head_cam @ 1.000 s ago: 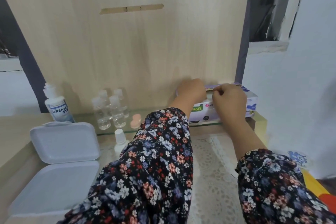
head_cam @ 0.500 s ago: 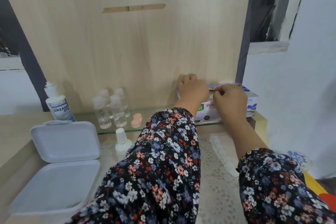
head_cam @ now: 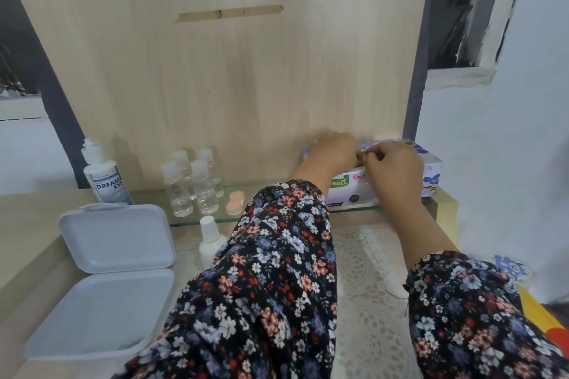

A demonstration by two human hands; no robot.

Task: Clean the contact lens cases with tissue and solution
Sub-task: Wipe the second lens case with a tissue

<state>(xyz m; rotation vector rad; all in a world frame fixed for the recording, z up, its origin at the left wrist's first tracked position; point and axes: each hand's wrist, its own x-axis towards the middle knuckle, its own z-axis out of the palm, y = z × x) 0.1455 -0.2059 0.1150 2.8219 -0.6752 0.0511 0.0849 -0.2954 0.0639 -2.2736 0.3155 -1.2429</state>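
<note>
A purple tissue box [head_cam: 432,174] lies on the right end of the glass shelf [head_cam: 277,215]. My left hand [head_cam: 334,153] lies on the box's top with its fingers curled over it, holding it. My right hand [head_cam: 395,170] pinches at the box's top opening, fingertip to fingertip with the left; what is between the fingers is hidden. A pink contact lens case [head_cam: 234,202] sits on the shelf left of my left sleeve. The "Dream Eye" solution bottle [head_cam: 104,179] stands at the far left.
Several small clear bottles [head_cam: 191,184] stand on the shelf beside the pink case. A small white bottle [head_cam: 211,239] stands below the shelf on the lace cloth [head_cam: 366,280]. An open white hinged box [head_cam: 114,238] fills the left. A wooden panel rises behind.
My left hand has shifted right along the box top until its fingers meet my right hand's. My right hand stays pinched at the same spot.
</note>
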